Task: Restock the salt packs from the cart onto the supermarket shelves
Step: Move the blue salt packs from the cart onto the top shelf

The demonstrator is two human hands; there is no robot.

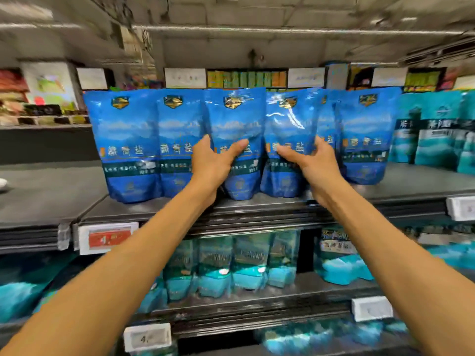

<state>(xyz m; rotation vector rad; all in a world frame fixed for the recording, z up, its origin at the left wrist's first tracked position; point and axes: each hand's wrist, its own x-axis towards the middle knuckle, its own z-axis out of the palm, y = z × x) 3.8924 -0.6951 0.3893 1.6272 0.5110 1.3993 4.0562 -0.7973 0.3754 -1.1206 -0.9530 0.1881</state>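
Several blue salt packs stand upright in a row on the dark top shelf point(411, 183). My left hand point(213, 163) grips the middle blue pack point(235, 119), thumb across its front and fingers round its left edge. My right hand point(312, 163) grips the blue pack beside it point(289, 119), thumb on the front, fingers behind its right edge. More blue packs flank them: one at the far left point(123, 140), one at the right point(365, 134). The cart is out of view.
Teal salt packs point(434, 134) stand to the right on the same shelf. The lower shelf point(257, 296) holds teal packs point(244, 263). Price tags hang on the shelf edges, a red one point(109, 237) and a white one point(460, 208). Bare shelf surface lies at the left point(46, 191).
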